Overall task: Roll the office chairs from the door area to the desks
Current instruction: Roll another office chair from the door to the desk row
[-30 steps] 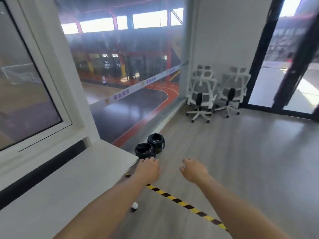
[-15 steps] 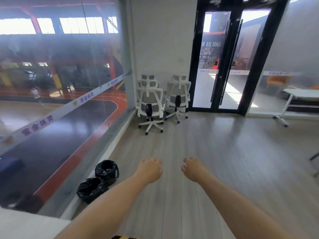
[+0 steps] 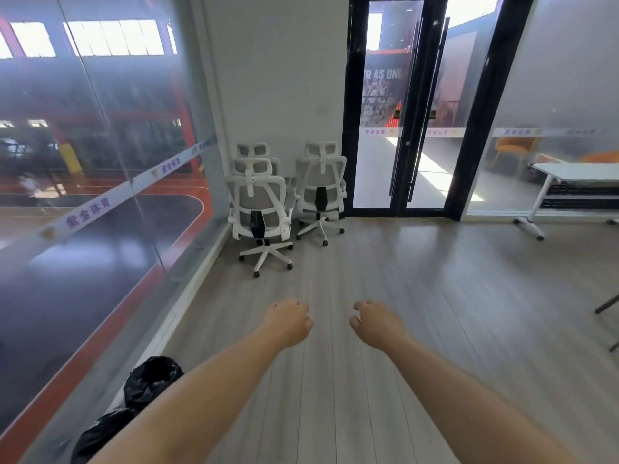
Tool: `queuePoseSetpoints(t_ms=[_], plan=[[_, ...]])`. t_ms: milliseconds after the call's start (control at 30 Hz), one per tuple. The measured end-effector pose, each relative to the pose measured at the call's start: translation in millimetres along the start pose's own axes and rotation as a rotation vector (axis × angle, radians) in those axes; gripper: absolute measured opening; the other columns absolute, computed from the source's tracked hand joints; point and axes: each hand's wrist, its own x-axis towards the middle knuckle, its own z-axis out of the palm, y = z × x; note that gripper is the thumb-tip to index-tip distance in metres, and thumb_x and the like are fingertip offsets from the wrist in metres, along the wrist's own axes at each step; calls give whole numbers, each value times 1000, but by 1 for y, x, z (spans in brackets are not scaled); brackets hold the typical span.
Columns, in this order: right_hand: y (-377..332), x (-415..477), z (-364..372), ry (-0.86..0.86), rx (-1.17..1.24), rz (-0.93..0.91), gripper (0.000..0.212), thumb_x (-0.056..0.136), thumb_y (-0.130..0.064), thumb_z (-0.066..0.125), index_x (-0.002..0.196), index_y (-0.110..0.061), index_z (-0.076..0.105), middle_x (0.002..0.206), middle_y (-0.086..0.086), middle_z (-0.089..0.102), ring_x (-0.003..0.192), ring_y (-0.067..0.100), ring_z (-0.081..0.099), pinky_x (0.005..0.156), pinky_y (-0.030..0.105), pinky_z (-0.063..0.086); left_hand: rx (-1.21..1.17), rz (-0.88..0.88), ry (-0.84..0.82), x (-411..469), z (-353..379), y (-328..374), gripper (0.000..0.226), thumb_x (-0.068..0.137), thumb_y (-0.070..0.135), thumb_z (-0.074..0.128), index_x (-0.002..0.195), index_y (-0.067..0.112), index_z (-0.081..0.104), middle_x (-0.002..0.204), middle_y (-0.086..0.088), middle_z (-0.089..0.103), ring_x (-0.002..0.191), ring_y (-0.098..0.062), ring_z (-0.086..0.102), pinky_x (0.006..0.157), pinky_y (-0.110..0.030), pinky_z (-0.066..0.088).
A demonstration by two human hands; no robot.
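Three white office chairs with grey mesh backs stand in the far corner, left of the black-framed glass door [image 3: 415,128]. The nearest chair [image 3: 259,209] shows its back to me, a second chair [image 3: 321,185] stands to its right, and a third chair [image 3: 253,151] is mostly hidden behind the nearest one. My left hand [image 3: 288,321] and my right hand [image 3: 376,324] are stretched out in front of me over the bare floor, well short of the chairs. Both have loosely curled fingers and hold nothing.
A glass wall [image 3: 100,162] runs along the left. Two black bin bags [image 3: 147,383] sit at its foot near my left arm. A white desk [image 3: 576,175] on wheeled legs stands at the right by the frosted glass. A dark leg [image 3: 608,304] pokes in at the right edge.
The view has swung right and moved forward: the chairs and door are now nearer and more central. The window sill and striped floor tape have left view. Both hands keep the same pose.
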Motion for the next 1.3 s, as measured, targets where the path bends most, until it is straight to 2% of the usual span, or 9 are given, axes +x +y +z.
queuePoseSetpoints(t_ms=[133,233,367,700,833,967,1067,1200,1300], plan=[[16,96,-26,-10,-4,-32,50,105,-39,38,149,-17,44,147,10,51,127,30,53,100,40,46,34,-32,22,89,-21,-12,40,103,35,33,130,16,55,131,-7,58,118,-27,55,97,-41,41],[13,163,-39,-32,7,-37,48,105,-39,37,147,-17,45,146,9,51,125,31,55,99,41,47,34,-33,13,145,-29,-28,39,102,36,31,126,16,55,130,-6,58,115,-26,55,92,-42,42],[1,252,-42,-49,-17,-74,47,105,-39,36,145,-17,47,144,8,51,122,32,56,98,41,46,33,-83,19,215,-36,-62,38,103,36,33,125,14,55,127,-10,58,115,-29,56,96,-43,42],[-63,494,-70,-61,-24,-125,45,103,-38,40,142,-17,50,139,8,53,120,31,56,97,44,49,71,-124,16,412,-62,-199,37,103,38,33,124,15,54,125,-10,58,112,-28,57,93,-44,42],[-97,587,-93,-26,-11,-156,43,103,-38,40,139,-18,52,135,7,55,115,28,58,89,41,51,39,-144,70,495,-88,-252,41,102,40,33,128,17,55,125,-8,59,110,-28,59,92,-44,45],[-120,683,-106,-15,-35,-186,39,102,-37,40,134,-18,54,129,7,59,111,29,59,89,43,53,35,-129,103,575,-107,-295,41,102,39,33,128,16,56,124,-7,61,110,-26,58,92,-44,45],[-135,764,-123,22,-48,-234,40,102,-37,40,135,-17,53,129,8,57,114,29,57,91,45,51,22,-154,121,644,-123,-333,39,101,38,33,123,18,58,121,-6,61,108,-27,59,93,-45,45],[-150,871,-145,34,-45,-291,42,102,-36,40,139,-20,51,130,7,57,117,30,55,93,46,50,14,-203,113,729,-148,-378,38,98,41,26,106,17,54,118,-6,60,106,-30,56,90,-47,47],[-166,951,-171,42,-32,-315,38,102,-37,41,136,-22,52,129,6,58,115,29,56,91,45,50,-19,-249,155,792,-174,-411,32,99,38,37,111,18,58,117,-6,62,105,-30,58,92,-46,47]])
